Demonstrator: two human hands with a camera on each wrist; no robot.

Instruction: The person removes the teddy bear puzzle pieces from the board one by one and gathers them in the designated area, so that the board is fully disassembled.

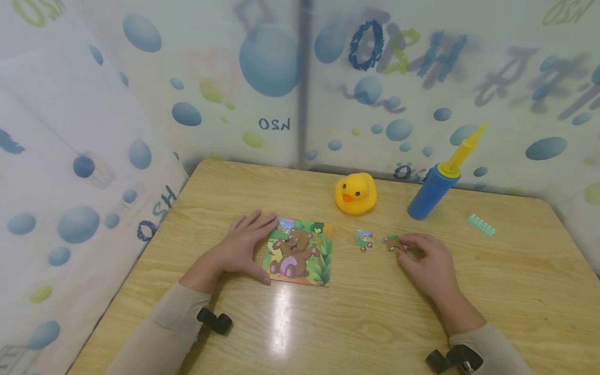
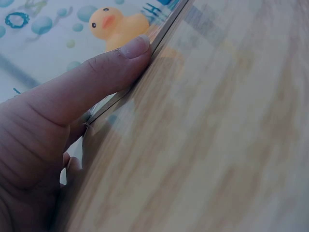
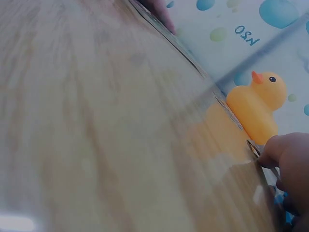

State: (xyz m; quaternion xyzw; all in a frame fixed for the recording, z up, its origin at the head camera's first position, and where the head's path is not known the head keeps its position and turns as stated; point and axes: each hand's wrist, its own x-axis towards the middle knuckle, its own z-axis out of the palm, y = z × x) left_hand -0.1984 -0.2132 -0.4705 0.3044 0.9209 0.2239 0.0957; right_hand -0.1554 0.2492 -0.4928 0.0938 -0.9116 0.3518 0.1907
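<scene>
A square bear puzzle [image 1: 300,251] lies flat on the wooden table [image 1: 365,323]. My left hand [image 1: 246,240] rests at its left edge, fingers straight along the top left corner and thumb [image 2: 104,72] pressed against the board's side. Two loose puzzle pieces lie to the right: one [image 1: 363,239] free on the table, the other [image 1: 391,242] under the fingertips of my right hand [image 1: 424,260], which pinches it. In the right wrist view a fingertip [image 3: 277,150] touches that piece's edge [image 3: 253,147].
A yellow rubber duck [image 1: 355,193] sits behind the puzzle. A blue hand pump with a yellow nozzle [image 1: 438,182] stands to its right. A mint green toy brick [image 1: 480,225] lies far right. Bubble-printed walls enclose the table.
</scene>
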